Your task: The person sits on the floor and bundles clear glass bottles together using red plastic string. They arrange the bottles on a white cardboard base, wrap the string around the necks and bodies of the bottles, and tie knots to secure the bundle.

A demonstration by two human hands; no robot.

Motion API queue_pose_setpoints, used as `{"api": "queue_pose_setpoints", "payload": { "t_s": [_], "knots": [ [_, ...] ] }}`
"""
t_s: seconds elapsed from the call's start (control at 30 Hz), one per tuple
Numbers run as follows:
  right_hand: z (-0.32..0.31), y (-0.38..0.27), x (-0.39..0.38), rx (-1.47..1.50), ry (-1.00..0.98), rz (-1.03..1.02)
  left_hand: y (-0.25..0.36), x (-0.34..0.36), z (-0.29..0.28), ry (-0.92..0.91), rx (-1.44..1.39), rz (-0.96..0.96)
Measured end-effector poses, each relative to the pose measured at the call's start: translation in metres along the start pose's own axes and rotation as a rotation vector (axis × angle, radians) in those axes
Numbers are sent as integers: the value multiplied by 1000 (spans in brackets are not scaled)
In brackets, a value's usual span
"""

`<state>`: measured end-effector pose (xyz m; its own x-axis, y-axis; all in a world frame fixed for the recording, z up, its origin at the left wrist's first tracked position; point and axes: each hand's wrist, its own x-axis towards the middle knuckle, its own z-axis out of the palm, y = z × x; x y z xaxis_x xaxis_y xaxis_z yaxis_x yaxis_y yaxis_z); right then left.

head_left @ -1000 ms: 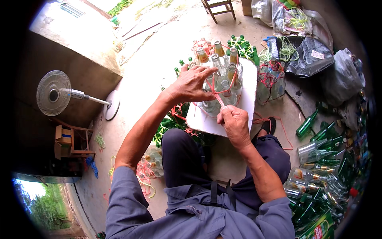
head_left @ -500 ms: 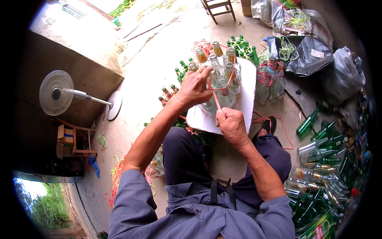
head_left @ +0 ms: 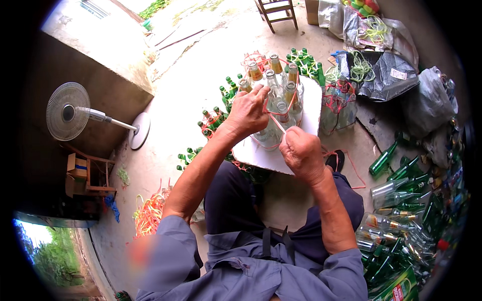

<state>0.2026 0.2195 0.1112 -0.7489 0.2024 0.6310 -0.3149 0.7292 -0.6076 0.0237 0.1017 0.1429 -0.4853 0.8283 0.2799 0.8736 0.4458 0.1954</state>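
Clear glass bottles, some with gold neck labels, stand bundled with red plastic string on a white board ahead of me. My left hand is at the bundle's near left, fingers bent and closed on the string by the bottle necks. My right hand, lower and to the right, grips the taut string in a fist, over the board's near right part.
Bundled green bottles surround the board. Loose bottles pile up at right, below bags. A standing fan and wooden chair are at left, a tangle of string lower left, a stool behind.
My left hand's spread fingers have closed in on the bottle necks and string. My right hand has shifted slightly right with the string, its fist turning.
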Motion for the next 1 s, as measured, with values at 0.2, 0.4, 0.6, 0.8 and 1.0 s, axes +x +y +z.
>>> {"api": "queue_pose_setpoints", "payload": {
  "t_s": [0.2, 0.4, 0.6, 0.8, 1.0],
  "knots": [
    [-13, 18, 42, -158, 113, -41, 1, 0, 0, -44, -20, -50],
    [4, 54, 56, -188, 146, 341, -3, -3, 4, 10, -46, -50],
    [30, 109, 40, 368, 102, 641, -4, -2, 4, 26, -65, -11],
    [40, 113, 38, 646, 39, 782, 3, 0, -3, 105, -15, 244],
    [39, 107, 42, 801, 15, 818, 11, 18, 3, -131, -171, 185]
  ]
}}
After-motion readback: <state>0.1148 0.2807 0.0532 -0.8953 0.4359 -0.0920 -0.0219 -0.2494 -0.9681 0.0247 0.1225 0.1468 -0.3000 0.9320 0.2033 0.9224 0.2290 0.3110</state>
